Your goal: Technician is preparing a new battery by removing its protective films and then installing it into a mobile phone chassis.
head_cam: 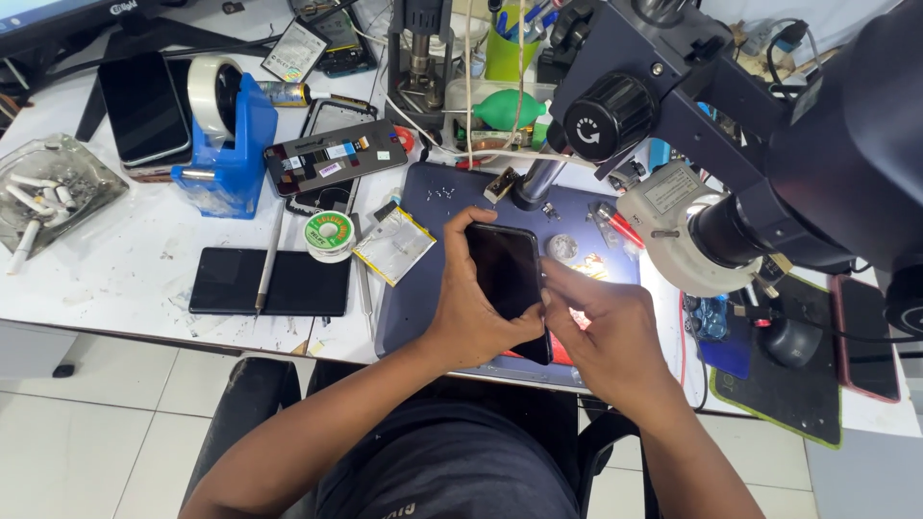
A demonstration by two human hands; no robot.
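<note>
A black smartphone (507,274) with a dark screen is held above a dark blue work mat (423,298). My left hand (471,308) grips it from the left side, thumb curled over its top corner. My right hand (606,327) presses fingers against the phone's right edge and lower part. A red item peeks out under the phone's lower end.
A large microscope (731,125) overhangs the mat at right. Left on the white table lie a black phone (269,282), a solder roll (330,234), a battery (394,245), an opened phone (336,154), a blue tape dispenser (226,135) and an ashtray (53,187). A black mat (798,375) sits at right.
</note>
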